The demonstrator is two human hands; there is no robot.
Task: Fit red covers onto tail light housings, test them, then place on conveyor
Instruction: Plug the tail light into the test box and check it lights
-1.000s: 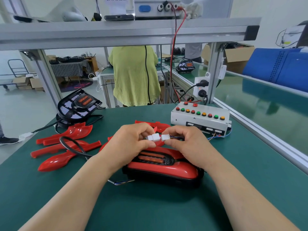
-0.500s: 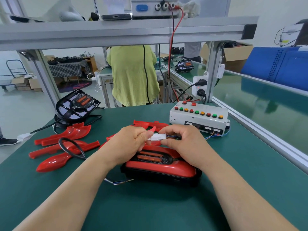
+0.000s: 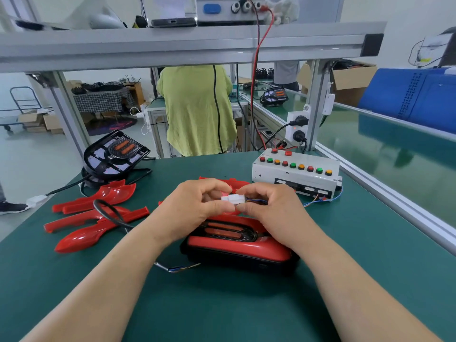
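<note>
Looking like test stage: red cover (image 3: 237, 245) is on the housing (image 3: 241, 264) under the left hand (image 3: 195, 208) and right hand (image 3: 271, 211), both pinching the white connector (image 3: 232, 199); conveyor (image 3: 370, 149) not yet.

Both hands (image 3: 237, 206) pinching joined white connector (image 3: 232, 199), above red-covered tail light (image 3: 237, 245)

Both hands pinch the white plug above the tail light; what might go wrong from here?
The white plug, pinched by the left hand and right hand, may be only half joined, so the test could fail. A tug might strain the thin wires to the button box. The black cable lies across the red covers and could drag them.
</note>
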